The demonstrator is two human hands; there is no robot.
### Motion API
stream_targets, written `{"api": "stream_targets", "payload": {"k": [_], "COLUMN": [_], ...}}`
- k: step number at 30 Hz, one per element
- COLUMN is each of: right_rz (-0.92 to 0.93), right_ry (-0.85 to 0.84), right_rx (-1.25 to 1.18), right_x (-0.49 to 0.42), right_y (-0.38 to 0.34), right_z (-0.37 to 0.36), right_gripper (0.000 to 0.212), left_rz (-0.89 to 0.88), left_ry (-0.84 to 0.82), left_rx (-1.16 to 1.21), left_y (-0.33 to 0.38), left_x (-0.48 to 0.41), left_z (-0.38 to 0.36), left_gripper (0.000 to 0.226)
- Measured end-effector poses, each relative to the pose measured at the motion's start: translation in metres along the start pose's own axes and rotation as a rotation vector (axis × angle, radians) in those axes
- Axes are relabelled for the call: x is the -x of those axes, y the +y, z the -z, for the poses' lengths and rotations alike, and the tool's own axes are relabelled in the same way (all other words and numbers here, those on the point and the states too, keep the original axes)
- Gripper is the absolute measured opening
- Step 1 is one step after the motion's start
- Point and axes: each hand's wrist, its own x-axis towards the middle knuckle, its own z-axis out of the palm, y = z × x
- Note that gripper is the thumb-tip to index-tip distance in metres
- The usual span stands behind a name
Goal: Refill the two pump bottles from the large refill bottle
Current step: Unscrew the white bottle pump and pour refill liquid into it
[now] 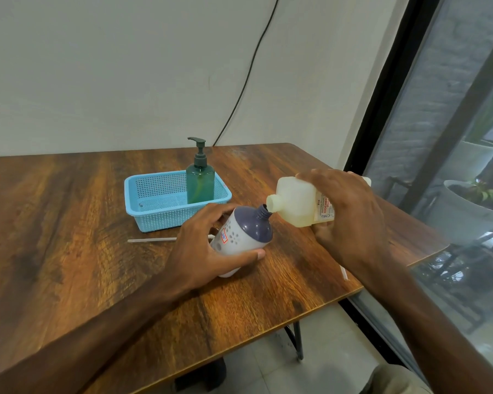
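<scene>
My left hand (202, 251) grips a white bottle with a purple top (244, 231), tilted to the right above the wooden table (69, 237), its neck open with no pump on it. My right hand (345, 220) holds the large pale refill bottle (296, 204) tipped on its side, its uncapped mouth touching the purple bottle's neck. A green pump bottle (200, 180) with its pump fitted stands upright in the blue basket (154, 211). A thin white tube (154, 239) lies on the table to the left of my left hand, its right end hidden behind the hand.
The blue basket sits toward the back of the table, close to the wall. The table's right edge runs near a large window (453, 137) with planters outside. A black cable (248, 78) hangs down the wall. Another white stick (343, 272) lies by my right wrist.
</scene>
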Motion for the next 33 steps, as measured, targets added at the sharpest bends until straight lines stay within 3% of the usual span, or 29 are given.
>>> {"api": "stream_targets", "payload": {"k": [9, 14, 33], "right_rz": [-0.003, -0.011, 0.026], "right_ry": [-0.011, -0.022, -0.020], "right_rx": [-0.009, -0.005, 0.002], "right_x": [-0.0010, -0.0024, -0.0045], "right_y": [-0.0019, -0.0015, 0.0013], "right_z": [-0.0002, -0.0006, -0.0027], "right_gripper": [0.086, 0.086, 0.086], "left_rz": [-0.013, 0.003, -0.035], "left_ry": [0.010, 0.004, 0.013], "left_rx": [-0.003, 0.009, 0.022], "left_y": [0.0005, -0.0024, 0.0010], "left_x": [0.0000, -0.0004, -0.0010], "left_z": [0.0010, -0.0006, 0.0011], "left_gripper": [0.071, 0.081, 0.074]}}
